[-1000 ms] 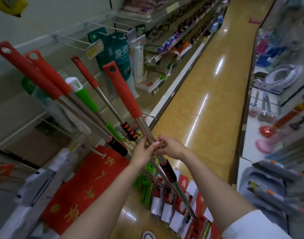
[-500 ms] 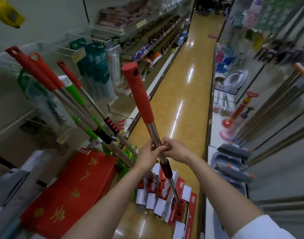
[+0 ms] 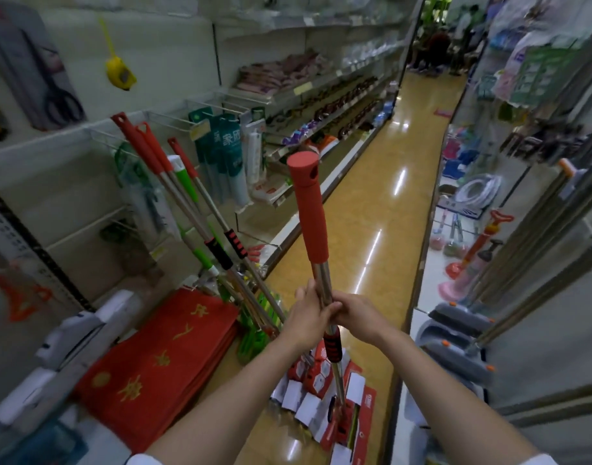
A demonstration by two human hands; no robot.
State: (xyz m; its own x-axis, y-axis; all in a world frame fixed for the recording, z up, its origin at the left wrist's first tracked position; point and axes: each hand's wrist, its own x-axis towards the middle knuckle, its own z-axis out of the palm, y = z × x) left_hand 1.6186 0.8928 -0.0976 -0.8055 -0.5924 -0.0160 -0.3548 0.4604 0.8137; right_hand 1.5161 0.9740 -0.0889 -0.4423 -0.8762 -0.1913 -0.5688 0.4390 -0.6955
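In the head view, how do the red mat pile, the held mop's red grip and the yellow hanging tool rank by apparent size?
1. red mat pile
2. mop's red grip, enlarged by nearness to the camera
3. yellow hanging tool

Shop: stocked shelves (image 3: 325, 82), price tags (image 3: 200, 130)
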